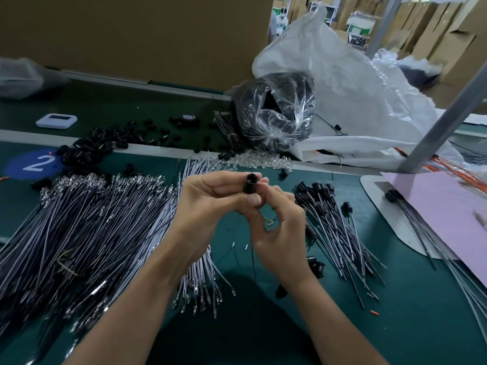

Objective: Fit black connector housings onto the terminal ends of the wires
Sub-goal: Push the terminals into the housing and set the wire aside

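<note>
- Two hands meet over the green bench [263,325]. The left hand [208,204] pinches one black housing [249,185] between thumb and fingertips, its open end turned up toward the wearer.
- The right hand [280,227] is curled close beneath, touching the left. It seems to pinch a thin dark wire [252,262] that hangs down from between the two hands, though the fingers hide the grip itself.
- I'd call this the seating step: a terminal going into the back of the housing. The join is covered, so I cannot tell whether it is fully home.
- The next move, as I judge it, needs a straight push along the housing's length while the left hand holds steady. A light tug should then check the latch before the piece is laid aside.
- A large heap of bare wires [92,233] lies to the left. A much smaller heap of finished wires [329,217], each with a black housing on it, lies to the right, so most of the job looks to be ahead.
- Loose housings [89,150] are scattered beyond the bare wires, near enough for the next pick.
</note>
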Available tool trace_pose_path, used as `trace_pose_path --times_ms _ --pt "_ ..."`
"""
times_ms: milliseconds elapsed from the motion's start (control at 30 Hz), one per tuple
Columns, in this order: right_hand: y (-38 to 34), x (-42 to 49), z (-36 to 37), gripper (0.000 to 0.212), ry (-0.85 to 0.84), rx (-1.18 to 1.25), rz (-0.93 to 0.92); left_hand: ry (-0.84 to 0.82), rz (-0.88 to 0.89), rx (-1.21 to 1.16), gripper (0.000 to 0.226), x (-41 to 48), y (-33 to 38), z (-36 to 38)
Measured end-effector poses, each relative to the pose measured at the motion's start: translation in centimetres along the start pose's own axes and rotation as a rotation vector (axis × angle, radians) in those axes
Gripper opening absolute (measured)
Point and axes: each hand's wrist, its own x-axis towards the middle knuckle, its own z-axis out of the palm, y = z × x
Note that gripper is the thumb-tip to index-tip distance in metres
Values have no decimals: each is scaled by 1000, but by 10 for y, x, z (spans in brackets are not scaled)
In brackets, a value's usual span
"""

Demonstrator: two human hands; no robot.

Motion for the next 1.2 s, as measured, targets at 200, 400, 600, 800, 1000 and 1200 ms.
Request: trace_pose_path --times_ms 200,400,600,800,1000,1200 --pt "0 -2 2 7 37 -69 -98 -3 20 -20 30 -2 -2 2" --pt "-2 -3 4 6 75 -67 -108 9 6 -60 39 0 -5 4" --pt "2 -4 7 8 87 -55 -93 49 -29 -98 31 0 -7 4" --pt "0 2 3 15 -168 102 203 211 -138 -185 19 5 -5 -6" --pt "29 63 -22 25 -188 -286 394 280 -293 -243 11 11 -9 -23" --pt "59 107 18 32 -608 -535 327 162 -485 -49 21 10 -18 -24"
